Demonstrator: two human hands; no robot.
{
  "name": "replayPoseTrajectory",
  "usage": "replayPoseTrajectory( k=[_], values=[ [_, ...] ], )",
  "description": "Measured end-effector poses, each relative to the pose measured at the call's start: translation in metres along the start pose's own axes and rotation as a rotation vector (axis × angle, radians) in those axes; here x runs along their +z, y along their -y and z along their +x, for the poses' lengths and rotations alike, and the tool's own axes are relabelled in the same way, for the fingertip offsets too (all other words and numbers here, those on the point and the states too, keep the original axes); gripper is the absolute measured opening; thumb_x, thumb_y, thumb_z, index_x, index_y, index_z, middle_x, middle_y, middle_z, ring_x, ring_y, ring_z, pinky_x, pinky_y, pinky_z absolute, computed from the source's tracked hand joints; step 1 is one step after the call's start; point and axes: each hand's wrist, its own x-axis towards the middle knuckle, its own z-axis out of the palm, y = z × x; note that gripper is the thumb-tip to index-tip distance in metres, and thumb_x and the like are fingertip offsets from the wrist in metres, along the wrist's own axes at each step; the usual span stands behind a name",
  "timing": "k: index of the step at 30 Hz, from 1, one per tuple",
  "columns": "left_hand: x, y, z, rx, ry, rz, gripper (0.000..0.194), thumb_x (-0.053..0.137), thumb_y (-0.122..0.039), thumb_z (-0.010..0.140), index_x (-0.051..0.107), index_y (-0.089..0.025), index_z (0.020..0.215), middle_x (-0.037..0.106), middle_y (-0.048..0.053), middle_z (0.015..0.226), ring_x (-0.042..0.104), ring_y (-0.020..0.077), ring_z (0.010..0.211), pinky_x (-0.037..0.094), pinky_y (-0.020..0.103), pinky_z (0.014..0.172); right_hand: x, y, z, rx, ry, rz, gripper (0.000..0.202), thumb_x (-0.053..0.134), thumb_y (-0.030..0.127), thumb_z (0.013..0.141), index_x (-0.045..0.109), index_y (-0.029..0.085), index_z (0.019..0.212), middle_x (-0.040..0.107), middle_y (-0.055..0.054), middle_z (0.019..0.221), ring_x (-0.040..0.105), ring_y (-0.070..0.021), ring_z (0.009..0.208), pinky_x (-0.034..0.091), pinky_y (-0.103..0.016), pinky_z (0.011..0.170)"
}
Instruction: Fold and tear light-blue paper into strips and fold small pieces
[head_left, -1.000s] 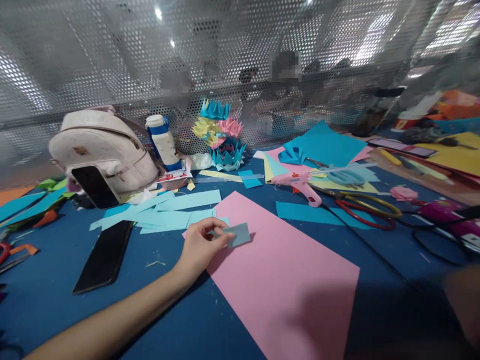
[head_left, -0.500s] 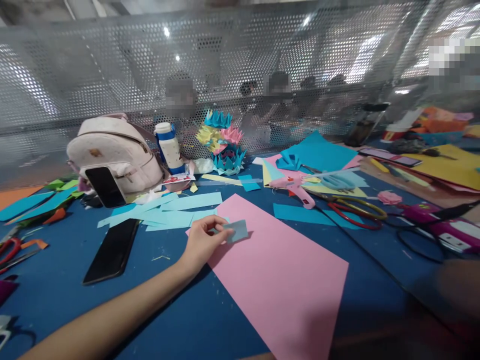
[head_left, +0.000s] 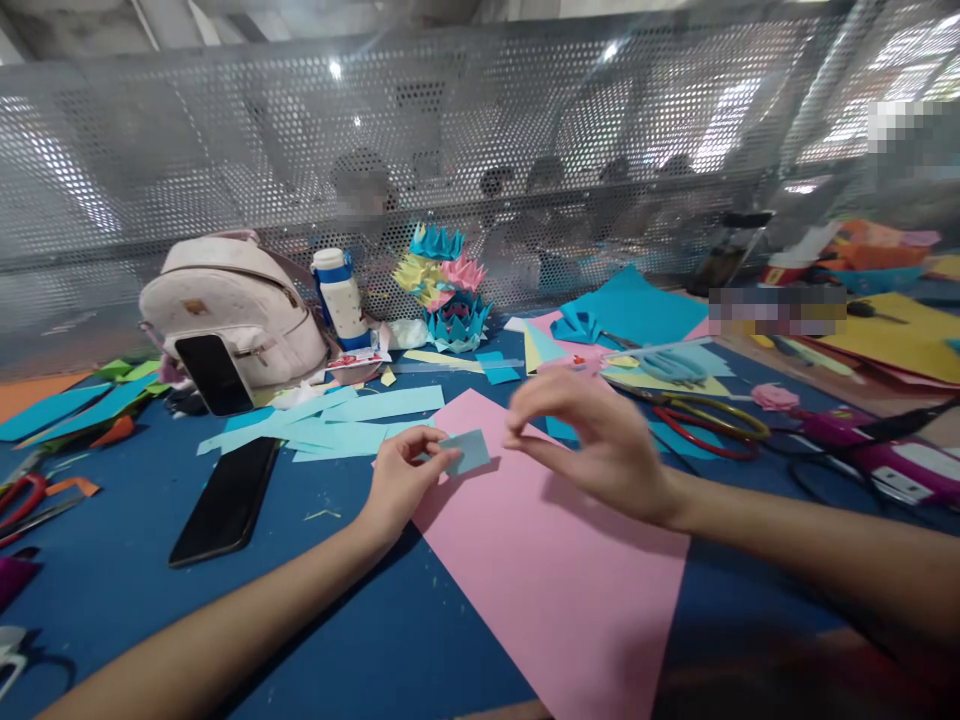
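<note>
My left hand [head_left: 409, 475] pinches a small light-blue paper piece [head_left: 470, 453] between thumb and fingers. It holds the piece above the upper left part of a large pink paper sheet [head_left: 555, 570], which lies slanted on the blue table. Over the sheet's right side hovers my right hand [head_left: 589, 445], somewhat blurred by motion. Its thumb and forefinger curl round so the tips come together, close to the blue piece but apart from it. Nothing shows sticking out from those tips. Behind the left hand lie several light-blue paper strips [head_left: 386, 402].
A black phone [head_left: 225, 505] lies left, with another phone [head_left: 214, 375] leaning on a pale backpack [head_left: 225, 290]. Folded paper flowers [head_left: 456, 325] and a bottle [head_left: 343, 300] stand behind. Scissors [head_left: 720, 420] and a purple device [head_left: 885, 460] with cables are right. A perforated metal panel [head_left: 450, 110] rises beyond.
My right hand has come in from the lower right edge to above the pink sheet, beside the blue piece. My left hand has shifted slightly left, still holding the piece.
</note>
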Motion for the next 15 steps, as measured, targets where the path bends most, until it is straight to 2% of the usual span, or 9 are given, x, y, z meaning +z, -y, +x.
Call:
replayPoseTrajectory(
  k=[3,4,7,10,15],
  values=[
    [0.000,0.000,0.001,-0.003,-0.004,-0.014,0.021,0.077,-0.026,0.068,0.064,-0.013,0.079,0.060,-0.004,0.058,0.051,0.0070,0.049,0.040,0.019,0.051,0.010,-0.019,0.010,0.238,-0.047,0.277,0.017,0.068,0.029,0.081,0.058,0.018,0.091,0.063,-0.003,0.085,0.066,-0.0159,0.077,0.055,-0.032,0.073],
    [0.000,0.000,0.001,-0.004,-0.007,-0.016,0.022,0.077,-0.025,0.067,0.064,-0.013,0.079,0.059,-0.004,0.058,0.051,0.0071,0.049,0.040,0.019,0.052,0.013,-0.025,0.012,0.349,-0.040,0.364,0.019,0.067,0.029,0.080,0.058,0.017,0.092,0.063,-0.002,0.084,0.066,-0.0153,0.074,0.054,-0.031,0.070],
    [0.000,0.001,0.003,-0.018,-0.015,0.002,0.024,0.078,-0.023,0.065,0.065,-0.013,0.083,0.058,-0.004,0.059,0.052,0.0079,0.051,0.040,0.019,0.052,0.023,-0.040,0.015,0.525,-0.031,0.521,0.023,0.070,0.026,0.076,0.057,0.017,0.092,0.064,-0.002,0.089,0.065,-0.0120,0.070,0.052,-0.027,0.066],
    [-0.001,0.002,0.004,-0.031,0.000,0.033,0.024,0.076,-0.023,0.067,0.065,-0.013,0.086,0.058,-0.004,0.060,0.052,0.0085,0.052,0.039,0.020,0.053,0.029,-0.048,0.014,0.581,0.020,0.631,0.024,0.072,0.026,0.076,0.057,0.017,0.092,0.063,-0.002,0.091,0.064,-0.0106,0.072,0.051,-0.024,0.066],
    [0.000,0.003,0.004,-0.062,0.080,0.031,0.018,0.070,-0.022,0.073,0.058,-0.016,0.084,0.058,-0.005,0.057,0.048,0.0074,0.052,0.034,0.019,0.053,0.029,-0.060,0.010,0.568,0.074,0.729,0.022,0.070,0.030,0.081,0.057,0.018,0.095,0.062,-0.001,0.090,0.062,-0.0100,0.075,0.049,-0.024,0.071]
  ],
)
